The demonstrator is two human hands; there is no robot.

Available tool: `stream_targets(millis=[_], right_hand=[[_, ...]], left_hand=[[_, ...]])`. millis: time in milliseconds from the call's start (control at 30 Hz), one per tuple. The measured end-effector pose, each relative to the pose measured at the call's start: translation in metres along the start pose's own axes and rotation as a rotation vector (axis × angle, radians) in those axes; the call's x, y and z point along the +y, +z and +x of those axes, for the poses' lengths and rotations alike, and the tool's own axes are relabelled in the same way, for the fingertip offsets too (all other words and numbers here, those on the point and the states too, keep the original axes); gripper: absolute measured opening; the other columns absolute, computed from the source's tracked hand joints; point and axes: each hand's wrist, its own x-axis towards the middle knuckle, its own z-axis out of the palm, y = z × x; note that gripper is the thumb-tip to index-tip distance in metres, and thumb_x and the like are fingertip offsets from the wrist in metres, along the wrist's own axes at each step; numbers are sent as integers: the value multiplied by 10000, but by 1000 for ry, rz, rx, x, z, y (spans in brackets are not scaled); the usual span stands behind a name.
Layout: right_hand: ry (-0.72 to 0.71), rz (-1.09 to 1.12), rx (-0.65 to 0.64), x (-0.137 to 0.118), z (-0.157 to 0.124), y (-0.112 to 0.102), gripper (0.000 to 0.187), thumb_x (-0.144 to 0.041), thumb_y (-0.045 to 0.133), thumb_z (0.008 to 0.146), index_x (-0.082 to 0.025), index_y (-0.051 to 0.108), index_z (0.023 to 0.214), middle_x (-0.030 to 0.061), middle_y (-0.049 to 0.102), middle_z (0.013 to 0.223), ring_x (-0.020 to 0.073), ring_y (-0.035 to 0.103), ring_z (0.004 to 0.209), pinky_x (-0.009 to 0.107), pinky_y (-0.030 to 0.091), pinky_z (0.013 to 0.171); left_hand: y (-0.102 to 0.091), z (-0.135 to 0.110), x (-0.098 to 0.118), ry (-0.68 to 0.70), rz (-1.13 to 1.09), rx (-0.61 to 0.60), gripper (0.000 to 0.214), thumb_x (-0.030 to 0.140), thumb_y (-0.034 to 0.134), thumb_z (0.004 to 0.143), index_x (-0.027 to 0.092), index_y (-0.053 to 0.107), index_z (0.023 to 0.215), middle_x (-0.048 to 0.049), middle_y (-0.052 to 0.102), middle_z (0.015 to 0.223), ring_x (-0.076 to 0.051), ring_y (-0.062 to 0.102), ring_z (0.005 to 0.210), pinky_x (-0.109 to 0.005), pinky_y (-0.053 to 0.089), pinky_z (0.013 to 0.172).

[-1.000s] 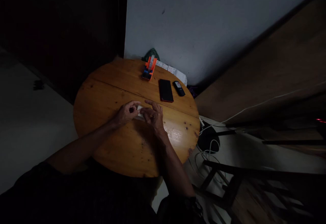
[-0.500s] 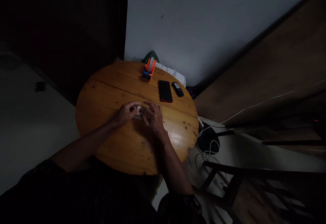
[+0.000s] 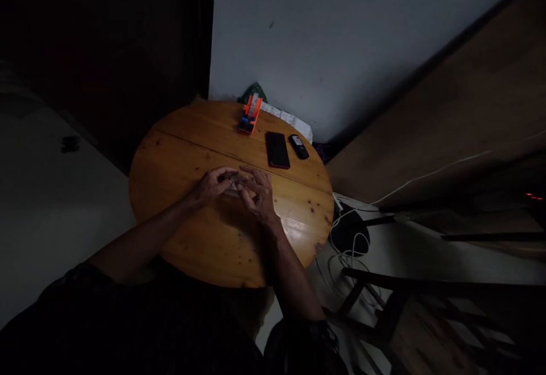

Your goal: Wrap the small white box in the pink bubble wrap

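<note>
Over the middle of the round wooden table point(image 3: 179, 161), both of my hands meet at a small pale, whitish object point(image 3: 232, 191). Dim light and my fingers hide most of it, so its kind does not show. From the left, my left hand point(image 3: 212, 184) pinches it between thumb and fingers. My right hand point(image 3: 258, 190) comes in from the right, its thumb and a fingertip on the object and its other fingers bent above it.
An orange tape dispenser point(image 3: 251, 114) stands toward the back. Right of it lie a dark smartphone point(image 3: 277, 150) and a small keypad phone point(image 3: 298, 147). Printed white paper point(image 3: 294, 122) lies along the wall edge. A cable point(image 3: 352, 252) and a dark chair point(image 3: 384, 306) are at the right.
The fingers of both hands have shifted slightly and come closer together over the pale object, covering more of it. The view has moved a little; the things on the table stay put.
</note>
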Motion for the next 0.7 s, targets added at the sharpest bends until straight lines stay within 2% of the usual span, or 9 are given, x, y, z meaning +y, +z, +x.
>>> stream_targets(millis=[67, 167, 267, 400, 567, 700], right_hand=[[54, 148, 121, 3, 0, -1, 254, -383, 560, 956, -246, 773, 933, 82, 693, 1258, 275, 627, 1174, 485, 464, 1016], [126, 355, 304, 15, 3, -5, 241, -410, 603, 941, -236, 754, 869, 87, 707, 1188, 253, 654, 1140, 457, 509, 991], [173, 438, 364, 27, 6, -10, 218, -424, 646, 916, -237, 743, 859, 86, 711, 1156, 238, 665, 1116, 454, 516, 1002], [203, 410, 216, 32, 6, -12, 251, -484, 709, 862, -240, 747, 904, 94, 696, 1220, 256, 641, 1194, 471, 487, 1060], [191, 390, -13, 31, 5, -2, 376, -543, 753, 805, -245, 745, 1034, 110, 635, 1341, 278, 589, 1289, 455, 465, 1093], [160, 359, -40, 35, 5, 9, 385, -541, 760, 798, -237, 745, 1032, 124, 632, 1338, 289, 593, 1281, 453, 450, 1102]], left_hand=[[0, -1, 3, -18, -2, -13, 439, 350, 660, 712, 140, 728, 1092, -26, 670, 831, -172, 621, 766, -270, 485, 707], [-1, -2, 6, -17, -2, 6, 481, 334, 659, 704, 141, 714, 1141, 12, 607, 734, -151, 587, 690, -255, 467, 663], [-3, -1, 7, 24, -4, 84, 554, 322, 653, 694, 139, 676, 1216, 45, 539, 674, -121, 505, 617, -239, 431, 615], [-9, 1, 6, 23, 20, 182, 445, 337, 631, 688, 132, 709, 1075, 32, 525, 669, -122, 474, 614, -241, 408, 594], [-11, -1, 7, -1, 93, 202, 405, 363, 624, 678, 142, 720, 1003, 9, 574, 713, -144, 523, 666, -254, 431, 628], [-10, -4, 7, -20, 81, 189, 425, 381, 619, 652, 139, 711, 988, -11, 617, 766, -160, 565, 706, -271, 465, 664]])
